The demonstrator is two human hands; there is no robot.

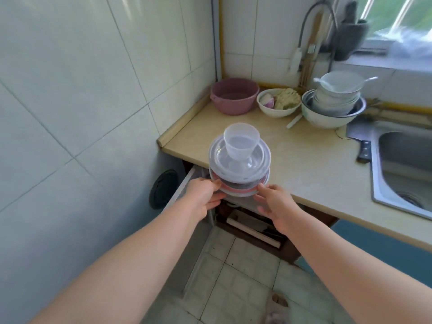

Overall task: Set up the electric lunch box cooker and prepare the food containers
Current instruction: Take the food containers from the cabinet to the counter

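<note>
I hold a round electric lunch box cooker (238, 184) with both hands at the front edge of the beige counter (311, 160). It has a pink and white body under a clear domed lid (243, 167). A small translucent measuring cup (241, 142) stands upright on top of the lid. My left hand (205, 195) grips the cooker's left side. My right hand (272, 202) grips its right side. The cooker's underside is hidden by my hands.
A pink basin (233, 95), a white bowl of vegetables (278, 101) and a stack of bowls (334, 106) stand at the counter's back. A cleaver (363, 150) lies beside the steel sink (406, 169). Below the counter, a cabinet door (184, 183) stands open.
</note>
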